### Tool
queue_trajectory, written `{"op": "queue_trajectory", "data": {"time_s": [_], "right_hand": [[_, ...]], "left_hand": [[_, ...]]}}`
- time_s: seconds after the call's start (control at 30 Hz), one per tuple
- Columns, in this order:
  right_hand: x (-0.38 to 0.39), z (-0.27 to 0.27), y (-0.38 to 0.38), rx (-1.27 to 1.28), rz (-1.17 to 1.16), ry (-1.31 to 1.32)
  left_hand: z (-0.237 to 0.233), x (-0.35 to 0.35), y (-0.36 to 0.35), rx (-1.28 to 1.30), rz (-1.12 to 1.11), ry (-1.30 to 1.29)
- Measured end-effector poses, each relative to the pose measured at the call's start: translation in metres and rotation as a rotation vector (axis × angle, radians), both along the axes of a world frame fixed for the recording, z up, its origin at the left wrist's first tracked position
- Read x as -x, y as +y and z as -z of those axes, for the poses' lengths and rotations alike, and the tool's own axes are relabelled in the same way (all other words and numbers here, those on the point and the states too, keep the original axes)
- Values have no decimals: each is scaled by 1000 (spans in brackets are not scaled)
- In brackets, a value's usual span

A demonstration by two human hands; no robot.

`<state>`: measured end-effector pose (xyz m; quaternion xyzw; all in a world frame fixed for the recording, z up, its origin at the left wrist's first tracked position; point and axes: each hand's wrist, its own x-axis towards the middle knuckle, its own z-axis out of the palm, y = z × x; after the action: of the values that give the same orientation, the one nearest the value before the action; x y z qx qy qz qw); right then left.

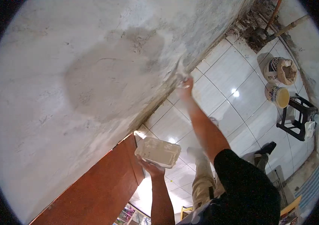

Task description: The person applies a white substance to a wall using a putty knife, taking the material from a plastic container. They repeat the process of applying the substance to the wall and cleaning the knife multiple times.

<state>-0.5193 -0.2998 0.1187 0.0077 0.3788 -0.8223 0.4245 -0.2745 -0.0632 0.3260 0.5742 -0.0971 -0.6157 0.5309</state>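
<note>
My left hand [152, 167] is under a pale rectangular tub [158, 152], its fingers gripping the near side; greyish-white paste lies inside. My right hand [185, 87], blurred by motion, is closed around a tool [181, 69] with a pale blade that lies close to the lower part of the wall. Whether the blade touches the wall cannot be made out. The wall [35, 93] is whitish grey, with a darker damp-looking patch and rough spots left of the tool.
A reddish-brown panel [99, 183] stands against the wall at lower left. On the tiled floor [223, 82] at right are an open bag [288, 71], a bucket [282, 98] and a black stool [298, 116]. A person's dark shoe [267, 148] shows near the stool.
</note>
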Motion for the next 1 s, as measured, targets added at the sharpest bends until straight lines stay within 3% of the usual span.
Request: {"op": "queue_trajectory", "data": {"time_s": [0.03,0.07,0.13,0.2,0.27,0.33,0.4,0.43,0.47,0.53,0.57,0.63,0.7,0.73,0.8,0.93,1.0], "right_hand": [[-20,-11,6,65,0,-51],[-45,-8,16,-171,-93,379],[-63,-16,38,-395,-193,796],[-67,-19,50,-112,-6,1153],[-63,-14,55,-124,-128,1172],[-65,10,68,-147,-246,1201],[-66,30,84,-15,-560,1486],[-65,29,92,-20,-552,1496],[-59,19,99,-156,-774,1083],[-42,-6,117,-277,-947,674],[-23,-32,126,-64,-694,763],[7,-75,146,172,-442,867],[33,-112,173,176,-620,247],[54,-138,185,193,-634,277],[92,-199,209,-29,-871,75],[116,-273,255,143,-837,183],[116,-305,282,3,-808,338]], "left_hand": [[0,-3,2,-43,-3,41],[0,-5,3,-87,-8,81],[-21,15,-1,-73,6,-75],[-37,40,-10,-5,-7,-184],[-42,49,-16,63,-26,-244],[-44,52,-21,133,-39,-148],[-69,90,-33,99,-14,-176],[-80,104,-36,60,-4,-206],[-74,95,-32,66,1,-193],[-57,69,-23,140,-17,131],[-64,78,-23,158,-18,154],[-86,99,-24,172,37,-14],[-106,107,-16,156,75,-22],[-116,110,-12,117,124,-49],[-144,116,-1,167,150,-37],[-170,104,45,156,123,107],[-188,104,68,232,120,194]]}}
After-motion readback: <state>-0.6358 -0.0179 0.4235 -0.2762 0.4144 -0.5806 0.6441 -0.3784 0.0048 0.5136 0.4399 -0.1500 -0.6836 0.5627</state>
